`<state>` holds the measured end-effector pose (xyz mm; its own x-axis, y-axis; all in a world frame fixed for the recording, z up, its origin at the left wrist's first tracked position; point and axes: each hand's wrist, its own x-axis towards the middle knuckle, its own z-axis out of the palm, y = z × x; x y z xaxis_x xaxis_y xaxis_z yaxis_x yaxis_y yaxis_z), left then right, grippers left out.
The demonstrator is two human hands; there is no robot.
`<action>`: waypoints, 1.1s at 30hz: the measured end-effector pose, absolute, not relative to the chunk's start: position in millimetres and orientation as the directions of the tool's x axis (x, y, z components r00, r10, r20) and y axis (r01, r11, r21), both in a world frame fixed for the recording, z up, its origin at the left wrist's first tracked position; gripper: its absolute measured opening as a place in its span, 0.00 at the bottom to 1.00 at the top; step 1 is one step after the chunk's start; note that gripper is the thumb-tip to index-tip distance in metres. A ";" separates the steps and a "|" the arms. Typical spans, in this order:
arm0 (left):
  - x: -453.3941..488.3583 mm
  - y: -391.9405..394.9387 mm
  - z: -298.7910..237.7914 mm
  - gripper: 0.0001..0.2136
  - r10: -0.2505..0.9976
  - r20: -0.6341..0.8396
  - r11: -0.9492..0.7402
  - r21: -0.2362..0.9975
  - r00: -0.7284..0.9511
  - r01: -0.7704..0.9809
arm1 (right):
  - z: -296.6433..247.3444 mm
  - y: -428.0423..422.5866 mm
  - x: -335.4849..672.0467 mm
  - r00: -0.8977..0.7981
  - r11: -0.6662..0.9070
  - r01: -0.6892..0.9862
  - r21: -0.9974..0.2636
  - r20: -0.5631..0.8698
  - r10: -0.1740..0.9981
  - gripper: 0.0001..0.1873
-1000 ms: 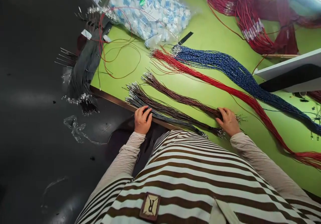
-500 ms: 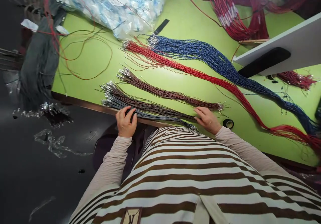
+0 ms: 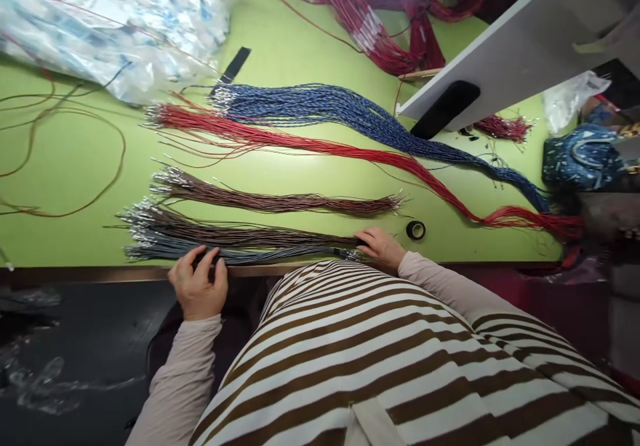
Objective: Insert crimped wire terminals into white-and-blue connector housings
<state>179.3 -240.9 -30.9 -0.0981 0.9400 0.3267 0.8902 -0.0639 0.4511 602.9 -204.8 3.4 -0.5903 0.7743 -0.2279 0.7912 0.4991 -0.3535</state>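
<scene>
Along the worktop's [image 3: 75, 233] near edge, your left hand [image 3: 199, 287] curls onto the grey-blue wire bundle [image 3: 270, 255], perhaps pinching a strand. Your right hand [image 3: 383, 247] lies flat, fingers together, on its other end. Press both ends evenly so the strands lie parallel.

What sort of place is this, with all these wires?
Likely a wire-harness assembly bench: a blue wire bundle, a red wire bundle and brown wire bundles with metal terminals lie sorted on the green table, beside a clear bag of small parts.
</scene>
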 end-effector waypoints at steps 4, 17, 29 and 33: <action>180.3 -241.0 -30.3 0.13 0.943 0.318 -0.064 0.462 -0.098 0.885 | 16.7 -187.4 614.5 -0.525 0.473 0.805 -0.359 -0.058 0.849 0.20; 222.1 -185.4 3.6 0.13 0.911 0.410 -0.280 0.548 0.039 0.788 | 35.8 -156.9 676.9 -0.105 0.121 0.937 -0.326 0.067 0.992 0.19; 302.8 -135.4 -3.8 0.18 0.846 0.165 -0.513 0.510 0.506 0.691 | 28.1 -176.5 687.0 -0.110 0.066 0.876 -0.479 -0.066 0.992 0.14; 307.0 -142.5 -3.5 0.18 0.831 0.083 -0.509 0.511 0.550 0.693 | 78.9 -166.2 668.9 0.075 -0.019 0.598 -0.802 0.032 0.997 0.13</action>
<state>307.0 -142.5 -3.5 0.5497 0.8312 0.0831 0.6927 -0.5092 0.5108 668.9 -166.2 78.9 0.0748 0.9967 0.0322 0.5975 -0.0190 -0.8016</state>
